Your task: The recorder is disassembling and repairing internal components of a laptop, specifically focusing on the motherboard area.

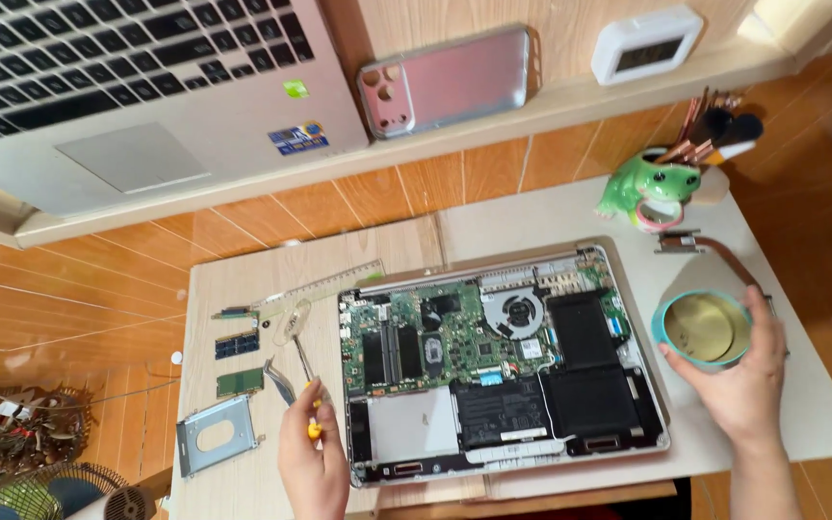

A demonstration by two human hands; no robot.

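Nearest the camera, the left hand [312,453] has its fingers closed round a yellow-handled screwdriver [306,380], the shaft pointing up beside the left edge of the opened laptop [503,361] on the desk [801,414]. The right hand [745,371] wraps its fingers round a small teal-rimmed bowl [703,327], set on the desk just right of the laptop. Left of the screwdriver lie a metal drive bracket [216,433], three small circuit modules [237,345] and a clear ruler [325,286]. Farther off stand a green frog-shaped brush holder [649,188] and a copper heat pipe [715,252]; on the shelf beyond, a second laptop [137,87]
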